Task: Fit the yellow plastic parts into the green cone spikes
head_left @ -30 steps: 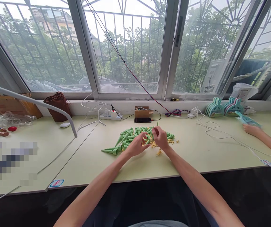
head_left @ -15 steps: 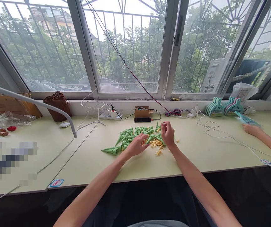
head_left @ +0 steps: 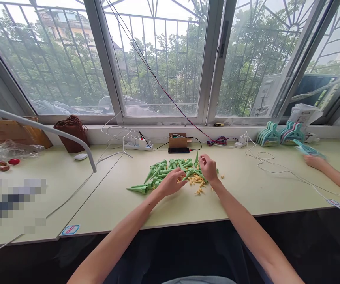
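Observation:
My left hand (head_left: 172,182) is over the front of a pile of green plastic spikes (head_left: 159,169), pointed cones with wide collared caps. Its fingers and thumb curl around a green spike (head_left: 182,167), partly hidden by the fingers. My right hand (head_left: 208,167) is at the pile's right side, thumb and fingertips pinched together. What lies in that pinch is too small or hidden to make out. Just left of these fingertips, a green spike (head_left: 196,159) points upward. Small yellow plastic pieces (head_left: 198,181) lie scattered between and in front of my hands.
Behind the pile are a phone (head_left: 178,150), a small cardboard box (head_left: 178,140) and a power strip (head_left: 138,144). White cables (head_left: 264,159) cross the table at right. There, another person's hand (head_left: 314,161) touches a teal item (head_left: 309,148) near stacked teal pieces (head_left: 269,135).
My right hand has shifted slightly left and down, closer to the upright spike. More of the green spike shows at my left fingertips; that hand has hardly moved.

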{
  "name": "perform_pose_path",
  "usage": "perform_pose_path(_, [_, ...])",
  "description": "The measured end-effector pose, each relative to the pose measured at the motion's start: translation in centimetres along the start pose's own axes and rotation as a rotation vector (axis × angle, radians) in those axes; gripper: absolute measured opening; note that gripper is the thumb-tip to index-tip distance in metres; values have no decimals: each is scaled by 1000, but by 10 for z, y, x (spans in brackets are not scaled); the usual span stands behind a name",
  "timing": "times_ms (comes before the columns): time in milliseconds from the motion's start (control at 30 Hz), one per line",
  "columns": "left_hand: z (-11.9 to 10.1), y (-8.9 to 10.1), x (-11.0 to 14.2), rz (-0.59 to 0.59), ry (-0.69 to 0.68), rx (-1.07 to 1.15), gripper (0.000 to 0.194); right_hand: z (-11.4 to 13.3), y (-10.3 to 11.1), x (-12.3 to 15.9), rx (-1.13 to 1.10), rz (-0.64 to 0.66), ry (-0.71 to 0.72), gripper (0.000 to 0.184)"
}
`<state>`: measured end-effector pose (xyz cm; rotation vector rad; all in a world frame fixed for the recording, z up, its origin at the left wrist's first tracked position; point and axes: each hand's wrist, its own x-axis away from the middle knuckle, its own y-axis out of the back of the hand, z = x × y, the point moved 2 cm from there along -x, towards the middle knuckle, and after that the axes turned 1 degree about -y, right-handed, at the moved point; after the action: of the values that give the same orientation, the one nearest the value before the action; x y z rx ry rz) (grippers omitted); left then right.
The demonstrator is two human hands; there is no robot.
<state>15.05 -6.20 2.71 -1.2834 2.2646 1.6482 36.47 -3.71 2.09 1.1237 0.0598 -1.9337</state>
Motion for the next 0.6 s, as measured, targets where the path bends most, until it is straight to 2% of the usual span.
perform_pose_path(600, [5,-4,0,5,-6,4,15,-12,-8,0,-11,22,-15,29])
